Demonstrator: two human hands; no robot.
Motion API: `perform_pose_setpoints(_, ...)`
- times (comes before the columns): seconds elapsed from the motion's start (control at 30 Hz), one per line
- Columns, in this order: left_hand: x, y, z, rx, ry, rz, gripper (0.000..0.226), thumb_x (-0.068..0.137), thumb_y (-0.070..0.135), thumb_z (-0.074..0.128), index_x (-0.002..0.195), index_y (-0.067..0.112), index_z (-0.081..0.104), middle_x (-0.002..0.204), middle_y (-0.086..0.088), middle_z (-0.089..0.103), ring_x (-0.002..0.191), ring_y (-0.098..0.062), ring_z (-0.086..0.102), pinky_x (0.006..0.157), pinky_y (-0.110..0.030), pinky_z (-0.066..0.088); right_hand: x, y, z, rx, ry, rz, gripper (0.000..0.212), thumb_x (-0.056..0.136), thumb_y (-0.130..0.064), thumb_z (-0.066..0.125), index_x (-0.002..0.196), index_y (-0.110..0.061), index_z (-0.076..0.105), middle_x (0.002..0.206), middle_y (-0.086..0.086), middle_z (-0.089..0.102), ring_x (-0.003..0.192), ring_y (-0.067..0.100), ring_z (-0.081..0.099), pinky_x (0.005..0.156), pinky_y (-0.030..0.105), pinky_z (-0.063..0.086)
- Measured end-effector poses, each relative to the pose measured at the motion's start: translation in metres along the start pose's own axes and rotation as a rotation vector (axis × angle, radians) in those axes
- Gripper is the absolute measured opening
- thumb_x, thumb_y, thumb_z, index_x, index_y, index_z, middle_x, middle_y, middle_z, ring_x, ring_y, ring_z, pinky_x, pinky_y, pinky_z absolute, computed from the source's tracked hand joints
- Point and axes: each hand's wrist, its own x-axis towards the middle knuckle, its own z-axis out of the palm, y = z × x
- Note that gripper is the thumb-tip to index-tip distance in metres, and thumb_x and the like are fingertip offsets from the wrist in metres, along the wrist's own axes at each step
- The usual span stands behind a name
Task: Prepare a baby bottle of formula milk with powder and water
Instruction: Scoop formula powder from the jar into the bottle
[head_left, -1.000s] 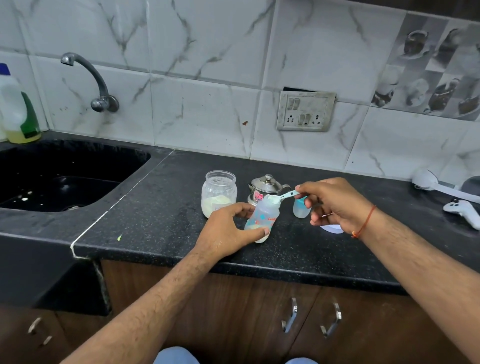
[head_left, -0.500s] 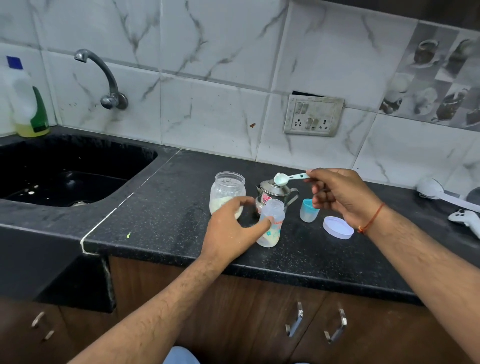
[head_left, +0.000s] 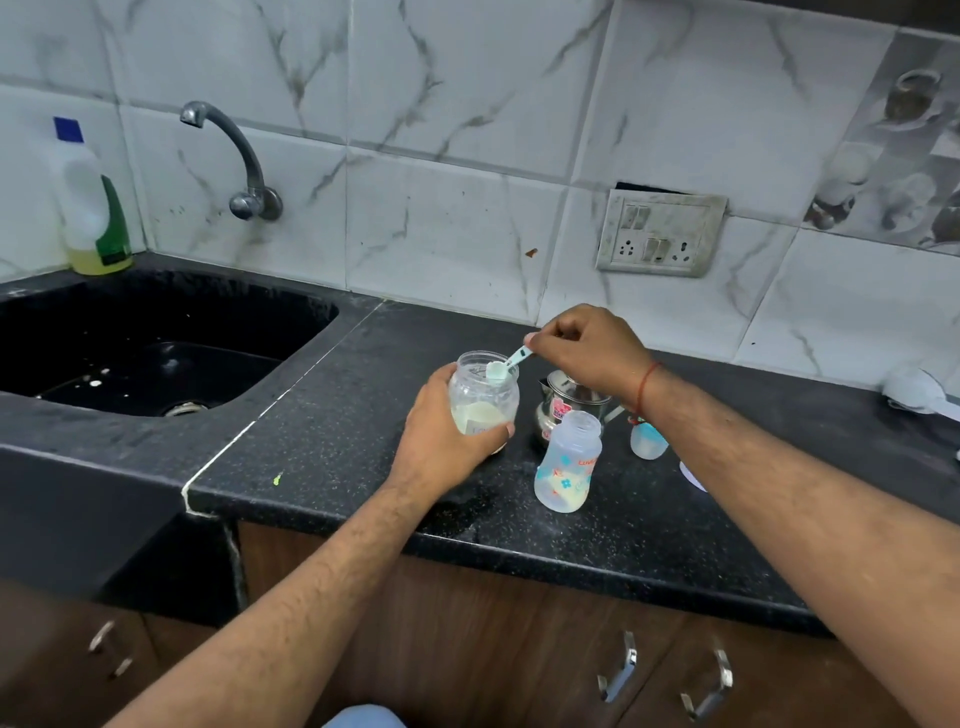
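Powder jar (head_left: 483, 400): clear, lid off, pale formula powder filling roughly its lower part; stands on the black counter (head_left: 337, 431), wrapped by the left hand (head_left: 441, 436), which is closed around its side.

Measuring scoop (head_left: 501, 368): small, pale blue-green, pinched by its handle in the closed fingers of the right hand (head_left: 587, 348); bowl sits at the jar mouth, angled down into it. Whether it carries powder cannot be told.

Baby bottle (head_left: 569, 462): translucent, printed, uncapped, upright on the counter just right of the jar, held by neither hand. A little pale material shows at its bottom, judged to be powder already dosed; no water level is visible.

Steel pot with lid (head_left: 571, 405): behind the bottle, partly hidden by the right wrist; contents unseen, possibly the water.

Small blue cup-like piece (head_left: 648, 439) and white disc (head_left: 691, 475): right of the bottle, likely the bottle cap and the jar lid.

Status, as judged: powder dosing under way, with at least some in the bottle. Remaining: any further scoops, adding water, fitting the teat and cap, mixing
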Motion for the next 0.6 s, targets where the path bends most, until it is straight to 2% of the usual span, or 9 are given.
perform_pose_setpoints(0.13, -0.001, 0.003, -0.001, 0.006, 0.003, 0.022, 0.096, 0.073, 0.039, 0.098, 0.154, 0.029, 0.047, 0.142, 0.012, 0.062, 0.125, -0.010, 0.063, 0.105, -0.030, 0.052, 0.005, -0.003, 0.017, -0.117, -0.076, -0.114, 0.022, 0.089, -0.043, 0.077, 0.071, -0.031, 0.077, 0.087, -0.020, 0.067, 0.089, 0.005, 0.067, 0.090, 0.034, 0.057)
perform_pose_setpoints(0.27, -0.001, 0.002, -0.001, -0.001, -0.003, 0.020, 0.096, 0.074, 0.039, 0.098, 0.155, 0.029, 0.046, 0.142, 0.011, 0.062, 0.125, -0.009, 0.064, 0.102, -0.027, 0.052, 0.009, 0.002, 0.023, -0.169, -0.105, -0.188, 0.014, 0.084, -0.052, 0.080, 0.081, -0.038, 0.078, 0.111, -0.013, 0.066, 0.111, 0.010, 0.064, 0.100, 0.035, 0.052)
perform_pose_setpoints(0.37, -0.001, 0.001, 0.000, 0.005, 0.002, 0.012, 0.096, 0.075, 0.038, 0.098, 0.155, 0.029, 0.046, 0.143, 0.012, 0.061, 0.127, -0.009, 0.063, 0.103, -0.025, 0.049, 0.008, 0.006, 0.017, -0.119, -0.053, -0.176, 0.016, 0.086, -0.051, 0.079, 0.091, -0.036, 0.080, 0.115, -0.010, 0.066, 0.113, 0.010, 0.062, 0.101, 0.033, 0.049)
perform_pose_setpoints(0.43, -0.001, 0.000, 0.000, 0.003, -0.002, 0.018, 0.097, 0.074, 0.040, 0.098, 0.155, 0.030, 0.046, 0.145, 0.012, 0.061, 0.130, -0.010, 0.062, 0.108, -0.029, 0.051, 0.003, 0.008, 0.009, -0.078, 0.001, -0.144, 0.013, 0.090, -0.046, 0.077, 0.093, -0.034, 0.080, 0.117, -0.009, 0.068, 0.114, 0.010, 0.061, 0.100, 0.031, 0.048)
perform_pose_setpoints(0.5, -0.002, 0.000, 0.000, -0.003, -0.006, 0.029, 0.100, 0.069, 0.047, 0.096, 0.155, 0.030, 0.046, 0.147, 0.010, 0.060, 0.135, -0.013, 0.060, 0.116, -0.039, 0.052, -0.002, 0.014, 0.000, -0.055, 0.056, -0.120, 0.011, 0.093, -0.042, 0.074, 0.095, -0.033, 0.080, 0.117, -0.008, 0.070, 0.113, 0.011, 0.062, 0.098, 0.031, 0.048)
perform_pose_setpoints(0.6, -0.005, 0.004, -0.001, 0.096, 0.049, 0.050, 0.107, 0.071, 0.058, 0.088, 0.162, 0.027, 0.042, 0.160, 0.005, 0.047, 0.152, -0.021, 0.041, 0.126, -0.053, 0.040, -0.011, 0.026, -0.017, -0.031, 0.126, -0.085, 0.013, 0.096, -0.039, 0.071, 0.099, -0.030, 0.080, 0.113, -0.009, 0.071, 0.108, 0.012, 0.065, 0.097, 0.034, 0.053)
